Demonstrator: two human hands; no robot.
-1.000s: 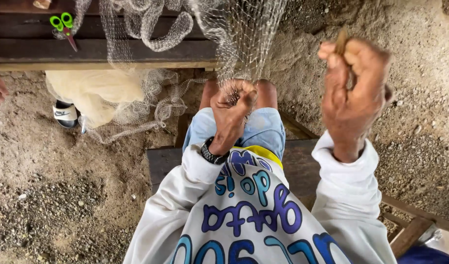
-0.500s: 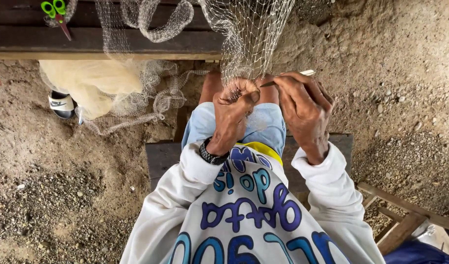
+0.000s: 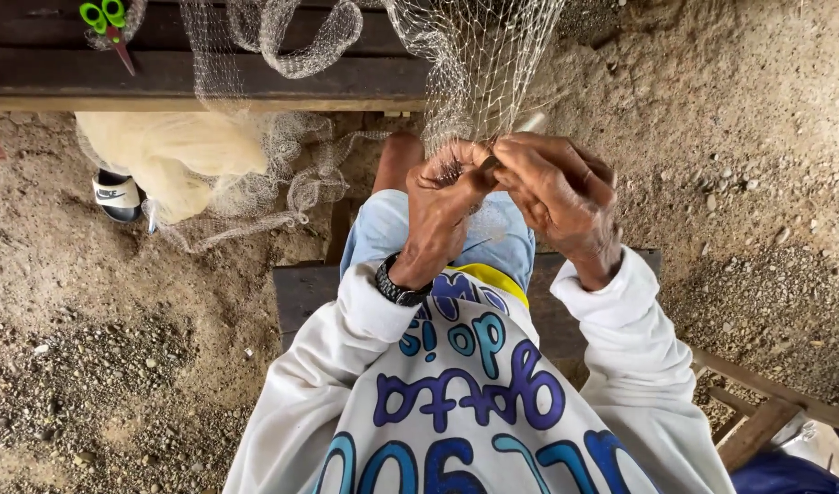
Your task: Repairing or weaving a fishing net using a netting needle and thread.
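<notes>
Both hands now meet at the fine pale mesh fishing net (image 3: 479, 64): my right hand (image 3: 556, 197), earlier raised, has dropped beside my left hand (image 3: 447, 197), each grip pinching netting.

Both white-sleeved arms reach forward; the left hand (image 3: 447, 187) and the right hand (image 3: 556, 187) meet, fingers curled, fingertips pinched together.

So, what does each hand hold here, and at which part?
Left hand pinches the fishing net at its lower, gathered end. Right hand grips a thin tool; most is hidden.
</notes>
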